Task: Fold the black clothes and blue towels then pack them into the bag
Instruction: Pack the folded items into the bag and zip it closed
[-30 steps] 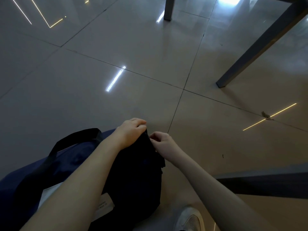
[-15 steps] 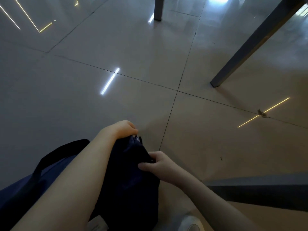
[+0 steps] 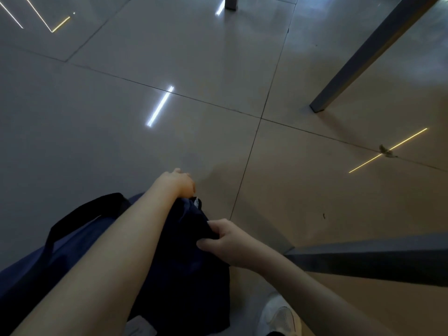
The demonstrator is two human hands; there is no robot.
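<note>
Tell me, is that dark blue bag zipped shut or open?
Cannot tell. The left forearm covers the top of the dark blue fabric bag; the left hand and right hand hold its far end.

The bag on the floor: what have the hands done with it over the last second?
The right hand left its spot beside the left hand at the far end of the bag, came back toward the person and now grips the fabric on the bag's side. The left hand kept hold of the far end. The bag, its black strap and the table leg stayed put.
</note>
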